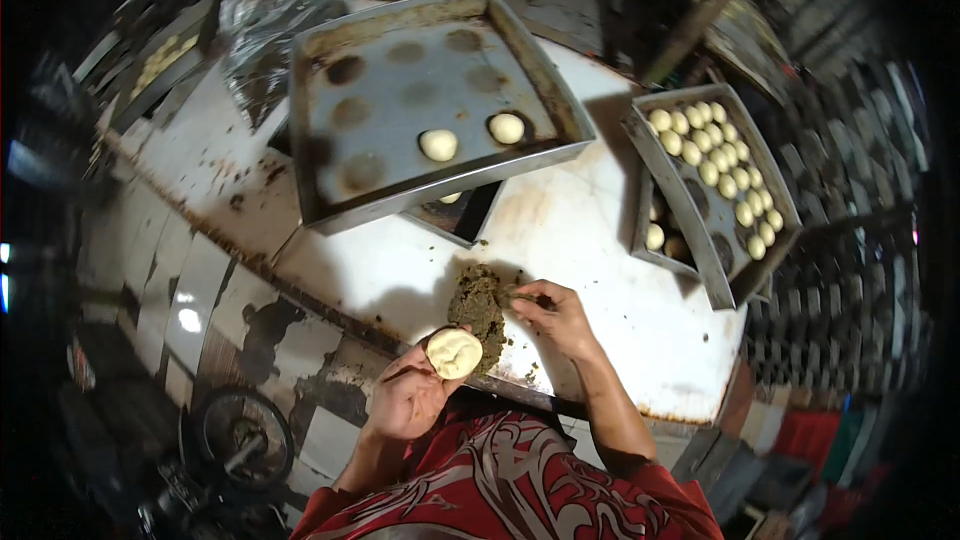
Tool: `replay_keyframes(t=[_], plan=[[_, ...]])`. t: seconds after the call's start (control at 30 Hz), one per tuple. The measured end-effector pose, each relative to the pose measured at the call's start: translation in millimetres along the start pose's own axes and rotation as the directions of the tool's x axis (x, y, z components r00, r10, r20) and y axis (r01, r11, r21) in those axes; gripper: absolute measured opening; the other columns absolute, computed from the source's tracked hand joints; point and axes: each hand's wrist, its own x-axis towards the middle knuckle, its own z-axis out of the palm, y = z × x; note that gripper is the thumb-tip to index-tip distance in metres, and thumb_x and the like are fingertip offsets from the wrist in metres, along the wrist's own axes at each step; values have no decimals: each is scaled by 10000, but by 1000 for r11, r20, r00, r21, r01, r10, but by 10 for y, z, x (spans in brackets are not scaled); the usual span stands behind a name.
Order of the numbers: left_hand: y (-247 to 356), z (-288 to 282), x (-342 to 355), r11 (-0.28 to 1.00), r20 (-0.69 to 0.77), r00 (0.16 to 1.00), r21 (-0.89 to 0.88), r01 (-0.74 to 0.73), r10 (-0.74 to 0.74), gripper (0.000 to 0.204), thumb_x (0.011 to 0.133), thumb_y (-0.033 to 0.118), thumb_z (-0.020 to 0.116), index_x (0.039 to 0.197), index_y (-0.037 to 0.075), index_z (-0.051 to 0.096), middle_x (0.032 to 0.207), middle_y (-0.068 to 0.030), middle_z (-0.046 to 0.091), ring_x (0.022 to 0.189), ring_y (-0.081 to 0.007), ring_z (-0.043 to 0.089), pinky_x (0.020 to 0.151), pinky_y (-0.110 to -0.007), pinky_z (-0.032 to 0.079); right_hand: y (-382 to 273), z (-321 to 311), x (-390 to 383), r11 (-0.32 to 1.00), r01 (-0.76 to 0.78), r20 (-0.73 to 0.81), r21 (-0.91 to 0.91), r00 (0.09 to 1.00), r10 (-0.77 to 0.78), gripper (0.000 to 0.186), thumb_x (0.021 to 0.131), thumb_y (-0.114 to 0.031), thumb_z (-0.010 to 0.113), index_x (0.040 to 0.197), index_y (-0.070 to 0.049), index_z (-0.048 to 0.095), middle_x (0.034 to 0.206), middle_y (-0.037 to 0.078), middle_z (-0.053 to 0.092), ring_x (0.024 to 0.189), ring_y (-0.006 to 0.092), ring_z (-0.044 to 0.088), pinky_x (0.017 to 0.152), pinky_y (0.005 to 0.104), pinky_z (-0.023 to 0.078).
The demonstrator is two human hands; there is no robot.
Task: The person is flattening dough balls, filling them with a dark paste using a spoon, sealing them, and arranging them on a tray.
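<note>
In my left hand (408, 402) rests a pale piece of dough (455, 353), pressed into a shallow cup and held at its edge by curled fingers. Just beyond it, on the white tabletop, lies a mound of dark greenish-brown crumbly filling (478, 305). My right hand (555, 315) is at the mound's right side, thumb and fingers pinched on a bit of the filling. Behind the mound, a large metal tray (415, 202) holds two round dough balls, one at the middle (438, 145) and one to its right (507, 128).
At the right, a second metal tray (690, 215) carries many dough balls and sits on another tray. A dark tray (470, 225) shows under the large one. Crumpled clear plastic (265, 30) lies at the back left. Crumbs dot the white table (630, 330). A wheel (245, 437) stands lower left.
</note>
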Motion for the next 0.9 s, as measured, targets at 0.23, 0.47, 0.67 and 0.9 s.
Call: replay_keyframes(t=[0.23,0.47,0.67,0.9], plan=[[-9,158,504,985,302,939,4,170,-163,411,923,33,390,1328,-29,364,1356,-169,405,1266,-274,395,1081,-456,290,-542,209,-667,912,393,-356,-114,841,-407,312,859,-209,599,1094,-3,586,1008,75,618,882,154,539,797,280,408],[-570,531,562,996,161,983,-11,90,-87,385,946,82,426,1321,31,353,1257,-188,471,1124,-320,499,982,-420,399,-345,368,-1121,523,282,-94,-804,809,-581,370,923,-237,446,1236,-61,535,1351,134,445,1347,323,262,1095,509,121],[-1325,696,650,869,147,988,482,-112,46,541,844,19,560,1317,12,297,1069,-142,521,898,-200,554,836,-330,462,-162,-587,-1657,761,487,-416,-428,642,-645,184,861,-70,550,1016,0,621,1046,126,629,1051,273,528,965,393,347],[-2250,1215,356,873,103,931,397,283,-349,677,767,-149,471,1351,88,223,1116,-132,494,1021,-182,511,853,-281,439,576,-1158,-2127,732,343,-429,-589,635,-643,186,793,-51,629,975,-52,671,1015,69,638,959,265,493,871,351,392]])
